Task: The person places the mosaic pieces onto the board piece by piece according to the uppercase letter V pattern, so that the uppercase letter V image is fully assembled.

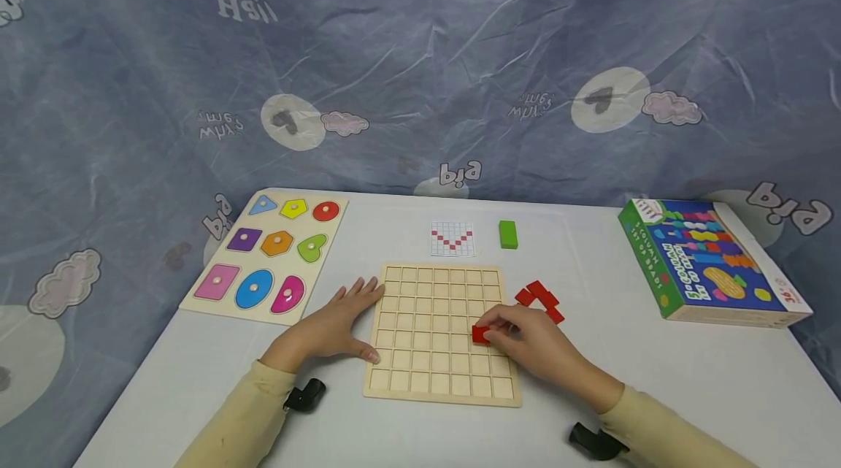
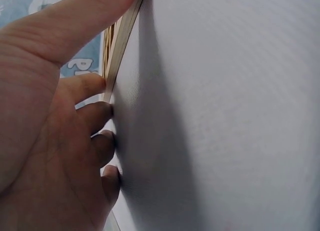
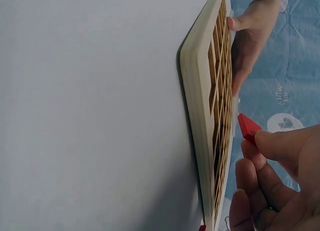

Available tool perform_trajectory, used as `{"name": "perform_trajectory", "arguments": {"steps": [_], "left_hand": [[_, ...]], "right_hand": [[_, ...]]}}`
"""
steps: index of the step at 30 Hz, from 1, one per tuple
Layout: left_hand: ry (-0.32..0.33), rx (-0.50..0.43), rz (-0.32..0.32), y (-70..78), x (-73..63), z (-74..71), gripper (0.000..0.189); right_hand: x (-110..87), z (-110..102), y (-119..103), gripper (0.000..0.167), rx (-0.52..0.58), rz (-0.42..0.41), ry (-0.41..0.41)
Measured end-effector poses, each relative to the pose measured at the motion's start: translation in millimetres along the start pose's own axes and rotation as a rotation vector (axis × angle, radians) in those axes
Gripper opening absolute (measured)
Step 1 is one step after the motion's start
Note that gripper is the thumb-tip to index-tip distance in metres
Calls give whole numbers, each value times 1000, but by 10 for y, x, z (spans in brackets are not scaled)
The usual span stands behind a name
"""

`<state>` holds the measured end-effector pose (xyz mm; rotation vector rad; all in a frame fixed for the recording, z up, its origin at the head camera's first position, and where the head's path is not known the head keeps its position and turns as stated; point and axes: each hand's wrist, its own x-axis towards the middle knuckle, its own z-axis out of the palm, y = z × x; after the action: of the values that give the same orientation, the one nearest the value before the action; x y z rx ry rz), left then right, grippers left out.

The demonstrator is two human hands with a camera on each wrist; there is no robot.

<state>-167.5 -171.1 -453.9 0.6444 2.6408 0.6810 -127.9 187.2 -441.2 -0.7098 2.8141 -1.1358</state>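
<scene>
A wooden grid board (image 1: 442, 364) of square cells lies on the white table. Over its right part my right hand (image 1: 535, 342) pinches a red square tile (image 1: 480, 335) between thumb and finger; the right wrist view shows the red tile (image 3: 248, 128) tilted just above the grid. My left hand (image 1: 335, 325) rests at the board's left edge, fingers spread, thumb and index fingertip touching the rim. In the left wrist view, the left hand's fingers (image 2: 95, 116) are straight to slightly bent along the edge. Several red tiles (image 1: 540, 291) lie loose right of the board.
Behind the board lie a small pattern card (image 1: 452, 239) with a red V of squares and a green block (image 1: 508, 234). A shape puzzle board (image 1: 263, 263) with knobbed pieces is at the left. A colourful toy box (image 1: 719, 263) stands at the right.
</scene>
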Motion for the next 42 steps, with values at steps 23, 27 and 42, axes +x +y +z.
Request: {"name": "perform_trajectory", "arguments": {"steps": [23,27,42], "left_hand": [[2,-4,9,24,0,-5,119],[9,1,4,17,8,9,120],[10,8,-16,11,16,10,120]], "right_hand": [[62,270,-161,15,80,-30,-43],[67,306,-198,15,77,-18,-63],[85,416,-288,12,85,-8,-111]]}}
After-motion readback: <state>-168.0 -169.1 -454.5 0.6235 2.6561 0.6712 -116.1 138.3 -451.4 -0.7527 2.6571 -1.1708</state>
